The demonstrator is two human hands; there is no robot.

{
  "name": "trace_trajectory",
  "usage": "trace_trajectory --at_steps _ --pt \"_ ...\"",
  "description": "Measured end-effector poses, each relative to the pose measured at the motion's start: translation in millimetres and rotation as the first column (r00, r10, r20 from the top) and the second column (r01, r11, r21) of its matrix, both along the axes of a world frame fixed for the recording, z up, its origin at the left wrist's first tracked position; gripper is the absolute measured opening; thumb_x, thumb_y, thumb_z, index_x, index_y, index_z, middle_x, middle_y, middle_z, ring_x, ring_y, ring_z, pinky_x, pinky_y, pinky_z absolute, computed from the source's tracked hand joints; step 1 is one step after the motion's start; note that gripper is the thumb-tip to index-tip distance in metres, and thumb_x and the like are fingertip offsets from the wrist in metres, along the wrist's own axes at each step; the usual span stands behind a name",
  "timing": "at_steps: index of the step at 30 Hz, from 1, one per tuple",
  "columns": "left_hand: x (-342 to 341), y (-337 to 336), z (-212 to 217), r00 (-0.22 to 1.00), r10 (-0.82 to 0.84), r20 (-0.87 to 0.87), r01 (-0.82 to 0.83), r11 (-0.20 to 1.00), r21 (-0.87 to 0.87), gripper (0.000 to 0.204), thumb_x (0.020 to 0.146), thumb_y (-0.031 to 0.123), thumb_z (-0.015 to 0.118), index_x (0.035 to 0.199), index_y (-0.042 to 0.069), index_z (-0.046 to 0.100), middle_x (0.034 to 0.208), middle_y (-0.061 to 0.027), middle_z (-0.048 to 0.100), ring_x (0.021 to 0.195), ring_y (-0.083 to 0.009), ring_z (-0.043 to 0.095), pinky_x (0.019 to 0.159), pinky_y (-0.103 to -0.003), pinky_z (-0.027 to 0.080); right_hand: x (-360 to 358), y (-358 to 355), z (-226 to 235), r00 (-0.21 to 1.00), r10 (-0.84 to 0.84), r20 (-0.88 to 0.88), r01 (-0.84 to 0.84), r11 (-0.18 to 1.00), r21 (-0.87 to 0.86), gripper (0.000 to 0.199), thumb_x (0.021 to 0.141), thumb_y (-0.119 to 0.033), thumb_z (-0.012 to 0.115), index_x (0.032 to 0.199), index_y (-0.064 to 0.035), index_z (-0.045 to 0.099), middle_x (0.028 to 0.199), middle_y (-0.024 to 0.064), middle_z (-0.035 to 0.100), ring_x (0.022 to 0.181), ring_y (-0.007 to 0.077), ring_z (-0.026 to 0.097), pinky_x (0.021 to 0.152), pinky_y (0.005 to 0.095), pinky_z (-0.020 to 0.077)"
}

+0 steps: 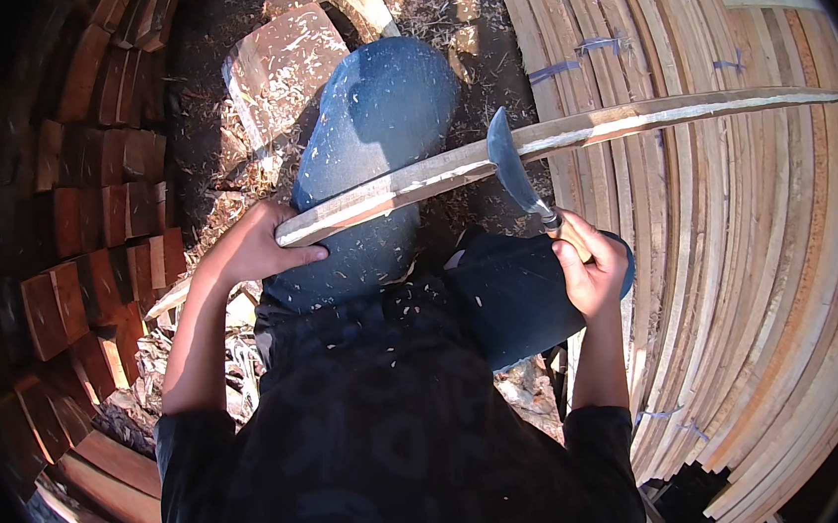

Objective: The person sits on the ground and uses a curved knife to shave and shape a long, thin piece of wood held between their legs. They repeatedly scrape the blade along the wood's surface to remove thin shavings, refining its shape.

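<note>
A long wooden strip [587, 129] crosses in front of me over my raised left knee, with a pale strip of wood along its side. Around its near left end my left hand [263, 247] is closed, the thumb lying along the lower side. My right hand [591, 264] is wrapped round the wooden handle of a chopping knife [512, 166]. Its broad, curved grey blade points up and slightly left, overlapping the strip just right of my knee. Whether the blade touches the wood, I cannot tell.
Bundles of long planks [718, 265], bound with purple ties, fill the right side. At the left rises a stack of cut wood blocks [86, 211]. A flat board [288, 69] scattered with shavings lies ahead of my knee, and more shavings cover the ground.
</note>
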State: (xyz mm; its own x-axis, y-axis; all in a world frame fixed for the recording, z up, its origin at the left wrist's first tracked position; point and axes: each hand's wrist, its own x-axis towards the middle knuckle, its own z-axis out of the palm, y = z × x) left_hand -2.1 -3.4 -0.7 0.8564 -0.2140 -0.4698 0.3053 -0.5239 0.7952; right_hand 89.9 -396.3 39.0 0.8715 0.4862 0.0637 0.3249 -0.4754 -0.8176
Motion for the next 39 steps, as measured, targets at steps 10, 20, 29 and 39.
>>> trace_trajectory --at_steps 10,20,29,39 --pt "3.2 -0.9 9.4 0.997 0.033 -0.070 -0.033 0.999 0.012 0.036 0.073 0.027 0.079 0.081 -0.006 0.067 0.065 -0.0153 0.063 0.062 -0.0170 0.061 0.061 -0.033 0.048 0.9 -1.2 -5.2 0.926 -0.338 -0.167 0.373 0.883 0.285 0.035 0.089 -0.008 0.063 0.121 0.0065 0.058 0.093 0.0132 0.070 0.079 0.0123 0.065 0.072 0.0218 0.0489" --pt "2.7 -1.5 6.0 0.996 0.054 -0.064 -0.054 0.999 -0.005 0.037 0.073 0.028 0.080 0.080 -0.006 0.067 0.065 -0.0146 0.063 0.063 -0.0149 0.060 0.063 -0.033 0.048 -12.7 6.8 -17.1 0.946 -0.306 -0.108 0.316 0.945 0.088 0.035 0.088 -0.009 0.067 0.119 0.0066 0.059 0.084 0.0084 0.068 0.070 0.0089 0.060 0.065 0.0212 0.0472" --pt "7.2 -0.8 7.1 0.998 0.022 -0.066 -0.021 1.000 0.015 0.037 0.073 0.028 0.079 0.078 -0.006 0.066 0.063 -0.0157 0.062 0.059 -0.0184 0.059 0.062 -0.034 0.048 -31.6 15.7 -24.3 0.978 -0.129 -0.161 0.137 0.990 0.044 0.035 0.085 -0.005 0.070 0.116 0.0078 0.060 0.090 0.0120 0.069 0.079 0.0119 0.064 0.070 0.0229 0.0499" --pt "-3.3 -6.6 7.7 0.996 0.077 -0.042 -0.074 0.996 0.053 0.031 0.073 0.025 0.078 0.079 -0.004 0.068 0.063 -0.0165 0.063 0.058 -0.0214 0.062 0.059 -0.033 0.048 -13.8 6.6 -17.2 0.973 -0.192 -0.130 0.214 0.958 0.191 0.032 0.088 -0.006 0.065 0.117 0.0058 0.060 0.092 0.0103 0.069 0.082 0.0126 0.065 0.071 0.0245 0.0505"
